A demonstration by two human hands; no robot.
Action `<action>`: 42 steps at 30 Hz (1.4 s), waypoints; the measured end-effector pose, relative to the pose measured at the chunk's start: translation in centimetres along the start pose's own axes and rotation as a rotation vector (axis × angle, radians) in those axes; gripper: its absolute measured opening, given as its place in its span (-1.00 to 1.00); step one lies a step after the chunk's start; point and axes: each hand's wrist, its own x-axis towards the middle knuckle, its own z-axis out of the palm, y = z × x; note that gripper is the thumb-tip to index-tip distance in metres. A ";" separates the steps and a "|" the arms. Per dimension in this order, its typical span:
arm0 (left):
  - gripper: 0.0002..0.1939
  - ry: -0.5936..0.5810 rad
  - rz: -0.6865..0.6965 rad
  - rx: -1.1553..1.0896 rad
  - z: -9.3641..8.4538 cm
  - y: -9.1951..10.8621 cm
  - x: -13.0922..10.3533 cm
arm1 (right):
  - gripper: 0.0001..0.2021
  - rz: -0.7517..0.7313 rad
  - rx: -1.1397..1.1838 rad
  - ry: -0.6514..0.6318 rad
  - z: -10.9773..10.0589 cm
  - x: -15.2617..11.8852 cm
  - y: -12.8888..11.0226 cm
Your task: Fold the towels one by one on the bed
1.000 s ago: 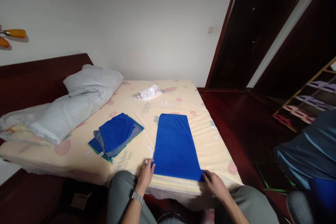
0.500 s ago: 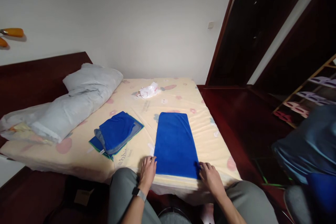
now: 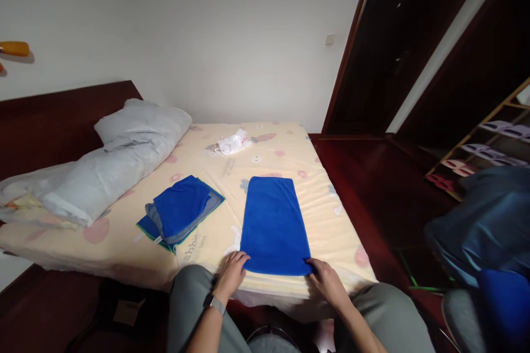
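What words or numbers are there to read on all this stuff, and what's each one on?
"abbi", slanted, on the bed sheet; I can't make out how the word starts or ends.
A smaller word beside it: too blurred to read.
Faint grey writing farther up the sheet: too blurred.
Red marks on the white plastic bag: too small.
White tag on the cloth pile: too small.
I see no numbers I can read.
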 end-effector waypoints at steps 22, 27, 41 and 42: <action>-0.62 0.193 -0.361 0.039 1.7 -0.8 1.3 | -0.62 0.186 -0.025 0.133 0.2 1.0 0.5; -0.68 0.339 -0.138 0.038 0.4 0.3 0.7 | -0.62 -0.093 -0.145 0.125 -0.8 0.3 -0.3; -0.58 0.156 -0.023 -0.154 0.8 -0.9 1.2 | -0.54 0.012 0.040 0.101 -0.2 1.3 0.7; -0.65 0.188 -0.061 -0.204 0.9 -1.2 1.4 | -0.52 0.046 0.085 0.110 -0.4 1.3 0.7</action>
